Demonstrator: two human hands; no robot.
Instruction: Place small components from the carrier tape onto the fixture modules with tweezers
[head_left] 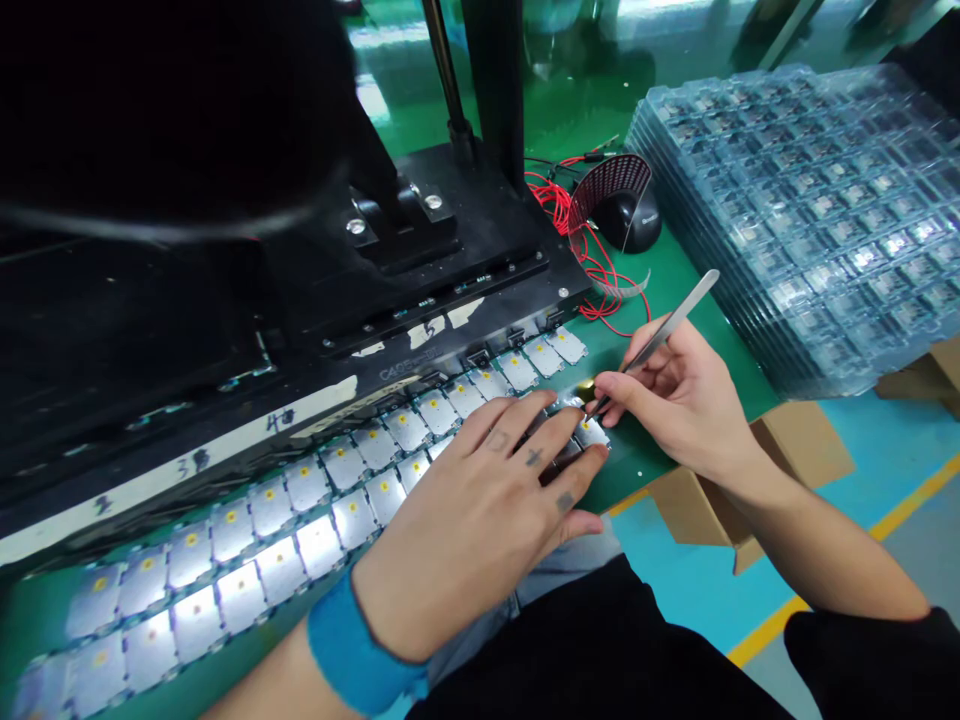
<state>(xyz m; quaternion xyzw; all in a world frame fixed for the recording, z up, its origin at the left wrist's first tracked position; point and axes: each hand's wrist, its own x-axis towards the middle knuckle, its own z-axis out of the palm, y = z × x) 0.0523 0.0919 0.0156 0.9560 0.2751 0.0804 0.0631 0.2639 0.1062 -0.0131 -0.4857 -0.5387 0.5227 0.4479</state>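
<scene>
My left hand (465, 510), with a blue wristband (360, 645), lies with its fingers spread over rows of silver square modules (319, 545), each with a yellow dot at its centre. The fingertips cover several modules near the row's end. My right hand (667, 400) grips steel tweezers (667, 330) that point up and away from the tips. A small brass-coloured piece (585, 390) sits at my right forefinger, next to the modules. Whether the hand holds it is hidden.
A black metal fixture (420, 290) runs along the modules. Behind it are tangled red wires (570, 225) and a black round object (634, 220) with a curved red-patterned strip. Stacked clear blister trays (795, 210) stand at right, above a cardboard box (780, 460).
</scene>
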